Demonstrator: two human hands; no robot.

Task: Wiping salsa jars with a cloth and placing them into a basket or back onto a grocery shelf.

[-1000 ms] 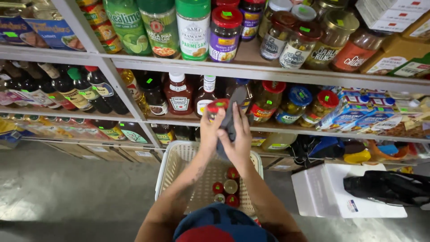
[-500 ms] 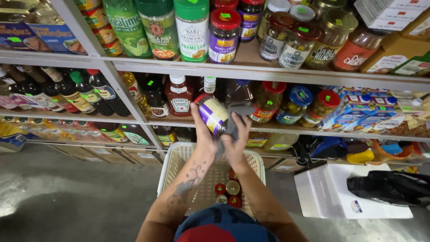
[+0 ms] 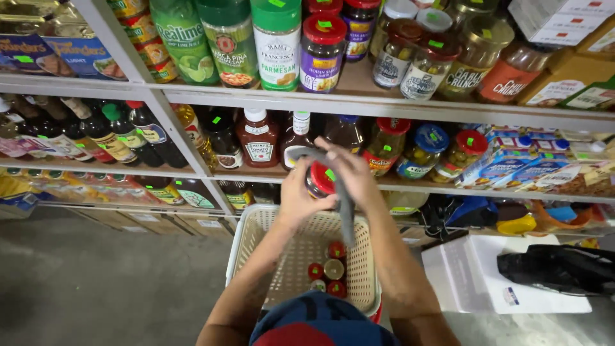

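My left hand [image 3: 296, 198] grips a dark jar with a red lid [image 3: 320, 181] from the left, holding it above a cream plastic basket [image 3: 256, 234]. My right hand [image 3: 349, 172] presses a grey cloth [image 3: 343, 202] against the jar's top and right side; the cloth's tail hangs down over the basket. Inside the basket, at its near end, stand several small jars [image 3: 328, 270] with red and gold lids. Both hands are just in front of the middle shelf.
Metal shelves [image 3: 359, 109] hold sauce bottles, a ketchup bottle [image 3: 257, 138], pickle jars [image 3: 423, 150] and boxes. A white box [image 3: 474, 282] with a black bag [image 3: 564, 269] sits on the floor at right. Grey concrete floor [image 3: 96, 288] lies at left.
The jar was tipped on its side showing its label; now it is upright with the red lid toward me. The cloth has moved over its top and the hands sit slightly lower.
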